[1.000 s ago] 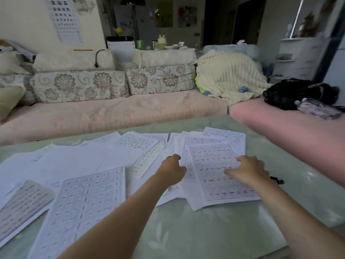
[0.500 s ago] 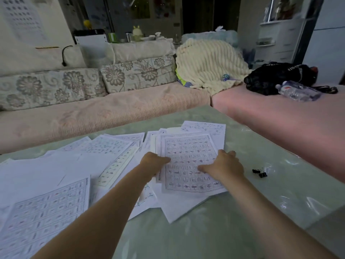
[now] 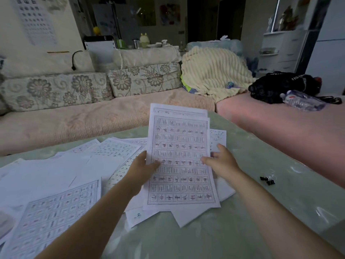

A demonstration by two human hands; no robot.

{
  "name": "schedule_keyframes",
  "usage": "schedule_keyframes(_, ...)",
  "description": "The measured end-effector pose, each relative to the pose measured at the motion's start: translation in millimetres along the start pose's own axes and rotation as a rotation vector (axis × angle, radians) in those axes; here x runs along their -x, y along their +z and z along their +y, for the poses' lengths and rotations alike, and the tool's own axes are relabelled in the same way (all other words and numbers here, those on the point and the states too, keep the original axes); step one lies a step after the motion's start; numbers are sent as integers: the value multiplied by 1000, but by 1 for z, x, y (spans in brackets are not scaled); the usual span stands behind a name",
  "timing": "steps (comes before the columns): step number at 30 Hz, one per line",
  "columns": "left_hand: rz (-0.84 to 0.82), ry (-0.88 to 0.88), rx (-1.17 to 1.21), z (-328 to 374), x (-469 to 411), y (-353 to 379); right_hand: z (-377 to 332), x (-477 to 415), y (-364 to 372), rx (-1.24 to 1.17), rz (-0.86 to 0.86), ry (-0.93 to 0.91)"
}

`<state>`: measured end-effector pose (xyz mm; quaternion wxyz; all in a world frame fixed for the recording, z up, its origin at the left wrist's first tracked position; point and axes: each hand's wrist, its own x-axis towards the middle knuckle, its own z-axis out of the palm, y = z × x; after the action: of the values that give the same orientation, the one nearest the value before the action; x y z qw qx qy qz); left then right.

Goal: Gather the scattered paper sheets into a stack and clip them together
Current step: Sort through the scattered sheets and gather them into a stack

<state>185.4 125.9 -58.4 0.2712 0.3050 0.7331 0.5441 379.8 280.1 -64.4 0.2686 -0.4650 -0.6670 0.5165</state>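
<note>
Paper sheets [image 3: 180,146] held tilted over table [image 3: 261,212]

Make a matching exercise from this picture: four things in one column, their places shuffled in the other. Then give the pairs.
Things
1. printed sheets
2. binder clips
3. water bottle
4. cream blanket

Places
A. lying on the pink seat, beside the black bag
B. held up off the table by the left hand and right hand
C. on the table, to the right of the right hand
D. heaped on the sofa, in its corner

Pairs: 1-B, 2-C, 3-A, 4-D
</note>
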Motion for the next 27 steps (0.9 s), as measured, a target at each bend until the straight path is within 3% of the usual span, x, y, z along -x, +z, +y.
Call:
schedule_keyframes(3,-16,7,-12,1,0,0,-4,-4,-1,-144,-55,23)
schedule_keyframes(5,-56,13,-156,3,-6,8,0,-9,-5,-154,2,42)
schedule_keyframes(9,-71,81,-513,2,-29,30,21,-29,-23,112,299,60)
schedule_keyframes(13,-13,73,-612,3,-57,49,50,-47,-39,259,405,86)
schedule_keyframes(18,24,-162,-484,11,-96,71,58,-66,-30,422,488,51)
schedule_keyframes(22,4,-299,-173,22,-113,84,56,-73,-19,557,469,25)
schedule_keyframes(27,-141,-401,-82,25,-118,86,59,-77,-13,597,473,-33)
